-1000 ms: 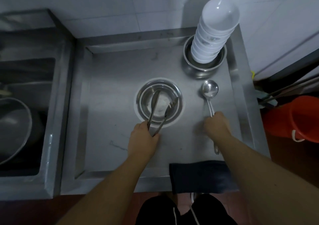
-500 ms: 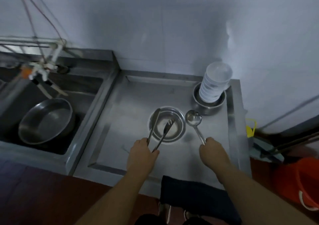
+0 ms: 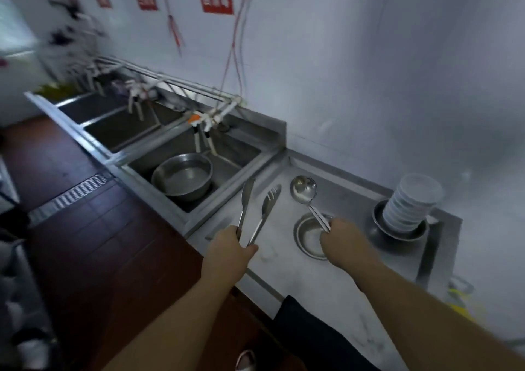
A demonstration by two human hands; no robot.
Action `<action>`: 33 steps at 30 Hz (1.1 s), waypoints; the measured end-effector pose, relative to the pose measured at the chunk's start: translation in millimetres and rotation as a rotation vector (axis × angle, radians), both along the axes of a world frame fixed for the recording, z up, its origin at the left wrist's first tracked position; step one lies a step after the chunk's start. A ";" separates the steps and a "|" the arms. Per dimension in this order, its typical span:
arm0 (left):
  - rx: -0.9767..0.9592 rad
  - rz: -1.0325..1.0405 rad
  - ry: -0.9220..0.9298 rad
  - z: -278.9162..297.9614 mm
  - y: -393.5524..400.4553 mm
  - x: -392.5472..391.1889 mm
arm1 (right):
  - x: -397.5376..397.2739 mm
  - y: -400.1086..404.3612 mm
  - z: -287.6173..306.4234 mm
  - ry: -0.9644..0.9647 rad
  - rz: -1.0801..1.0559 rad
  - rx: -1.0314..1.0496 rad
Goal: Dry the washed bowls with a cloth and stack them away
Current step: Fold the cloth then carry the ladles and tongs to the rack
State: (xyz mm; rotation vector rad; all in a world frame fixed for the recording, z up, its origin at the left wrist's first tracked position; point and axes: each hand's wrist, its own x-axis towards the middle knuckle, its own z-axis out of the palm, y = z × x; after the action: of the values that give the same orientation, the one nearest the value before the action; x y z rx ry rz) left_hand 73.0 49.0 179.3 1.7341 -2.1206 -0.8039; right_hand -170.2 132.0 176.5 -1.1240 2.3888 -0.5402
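My left hand [image 3: 230, 252] grips a pair of metal tongs [image 3: 257, 210] by the handle end, their tips raised and spread over the left edge of the steel drainboard [image 3: 366, 294]. My right hand [image 3: 345, 241] holds a metal ladle [image 3: 304, 190] by its handle, bowl pointing away from me. Under my right hand a small steel bowl [image 3: 308, 240] rests on the drainboard. At the far right a stack of white bowls [image 3: 410, 203] stands in another steel bowl [image 3: 397, 232]. A dark cloth [image 3: 306, 331] hangs over the front edge.
A sink basin [image 3: 227, 157] to the left holds a large steel bowl [image 3: 183, 177]. More basins and taps [image 3: 199, 120] run along the wall farther left. A floor drain grate [image 3: 71, 197] crosses the dark red floor.
My view has swung left and up, showing the sinks and wall. Both hands have lifted the tongs and ladle off the drainboard and carried them leftward, away from the small bowl.
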 end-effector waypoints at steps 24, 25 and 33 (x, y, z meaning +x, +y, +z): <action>-0.126 0.537 0.037 50.6 41.8 391.2 | 398.8 -67.9 75.7 0.023 0.615 -0.136; -0.127 0.559 0.039 49.8 48.9 410.6 | 418.4 -66.6 73.0 0.026 0.641 -0.136; -0.136 0.818 0.060 41.5 115.5 539.9 | 557.1 -53.9 49.3 -0.024 0.874 -0.105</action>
State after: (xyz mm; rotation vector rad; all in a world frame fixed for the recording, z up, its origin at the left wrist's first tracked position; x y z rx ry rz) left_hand 613.0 164.5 220.8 2.1862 -1.1874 -0.4425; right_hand 386.9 78.1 225.8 -1.9987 1.6079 -0.3545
